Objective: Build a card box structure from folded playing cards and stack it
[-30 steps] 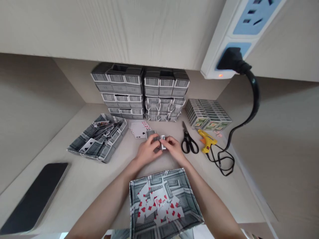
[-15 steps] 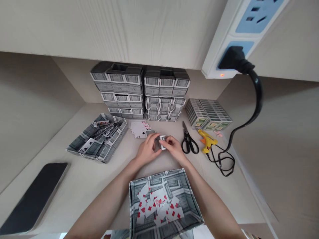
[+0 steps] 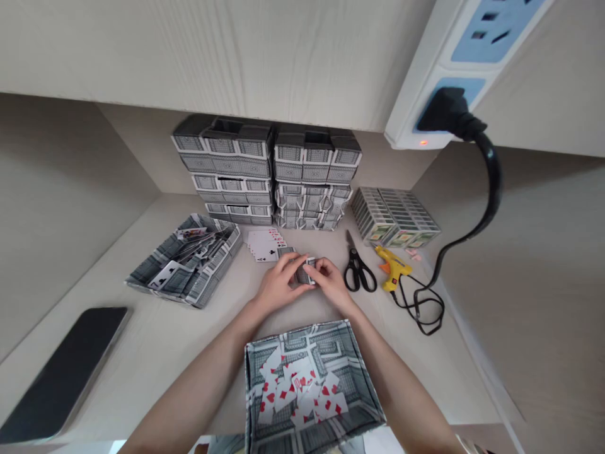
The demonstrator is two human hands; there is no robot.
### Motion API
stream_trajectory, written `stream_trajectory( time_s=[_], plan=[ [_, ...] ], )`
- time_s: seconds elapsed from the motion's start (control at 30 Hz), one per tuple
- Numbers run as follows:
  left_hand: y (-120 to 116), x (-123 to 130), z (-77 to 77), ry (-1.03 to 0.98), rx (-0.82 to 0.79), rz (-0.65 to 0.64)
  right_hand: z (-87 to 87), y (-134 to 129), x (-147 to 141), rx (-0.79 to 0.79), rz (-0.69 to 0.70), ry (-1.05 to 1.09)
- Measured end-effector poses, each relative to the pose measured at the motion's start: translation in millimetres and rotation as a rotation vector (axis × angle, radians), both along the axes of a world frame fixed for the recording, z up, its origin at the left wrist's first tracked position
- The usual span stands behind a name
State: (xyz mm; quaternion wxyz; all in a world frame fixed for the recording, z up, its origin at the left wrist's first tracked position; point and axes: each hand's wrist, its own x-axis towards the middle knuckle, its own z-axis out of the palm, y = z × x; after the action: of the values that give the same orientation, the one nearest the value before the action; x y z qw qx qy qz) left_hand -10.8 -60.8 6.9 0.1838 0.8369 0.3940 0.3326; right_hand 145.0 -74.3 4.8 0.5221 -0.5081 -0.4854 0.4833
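Head: card (image 3: 304,275) in right hand (image 3: 331,282)

Lower left: black phone (image 3: 61,372), lying flat. Upper right: white power strip (image 3: 460,72) with blue socket faces, its indicator light (image 3: 423,143) glowing red-orange; black plug (image 3: 444,110) seated in the lower socket, black cable (image 3: 494,186) curving down the right side. Right of centre: yellow glue gun (image 3: 393,268) on its side; black-handled scissors (image 3: 354,260) to its left, blades toward the top.

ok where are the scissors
In the head view, the scissors lie on the desk just right of the right hand, between it and the yellow glue gun.
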Motion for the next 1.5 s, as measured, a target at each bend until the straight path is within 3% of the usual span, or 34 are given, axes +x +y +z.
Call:
stream_trajectory(
  time_s=[0.33,0.53,0.9,1.03,1.17,1.3,1.4,1.5],
  plan=[
    [-0.7,3.7,-1.6,-0.159,-0.130,-0.023,-3.2,0.4,4.7,0.048,0.134,-0.003],
    [-1.2,3.5,-0.8,-0.159,-0.115,-0.024,-3.7,0.8,6.1,-0.006,0.174,0.058],
    [-3.8,4.2,4.9,-0.186,-0.047,-0.082,0.0,-4.4,5.7,-0.140,0.162,0.217],
    [-4.7,2.8,8.7,-0.234,-0.076,-0.153,1.7,-6.1,4.0,-0.112,0.143,0.246],
    [-5.8,2.3,10.5,-0.369,-0.213,-0.218,2.9,-6.7,1.8,-0.017,0.067,0.170],
    [0.0,4.3,5.2,-0.563,-0.451,-0.071,2.3,-6.0,-2.6,0.125,-0.003,-0.004],
    [6.8,4.5,2.7,-0.546,-0.567,-0.031,-1.0,-6.4,-6.1,0.230,-0.038,-0.132],
    [11.2,1.6,4.9,-0.528,-0.731,-0.112,-4.3,-7.6,-7.3,0.308,-0.022,-0.227]
  ],
)
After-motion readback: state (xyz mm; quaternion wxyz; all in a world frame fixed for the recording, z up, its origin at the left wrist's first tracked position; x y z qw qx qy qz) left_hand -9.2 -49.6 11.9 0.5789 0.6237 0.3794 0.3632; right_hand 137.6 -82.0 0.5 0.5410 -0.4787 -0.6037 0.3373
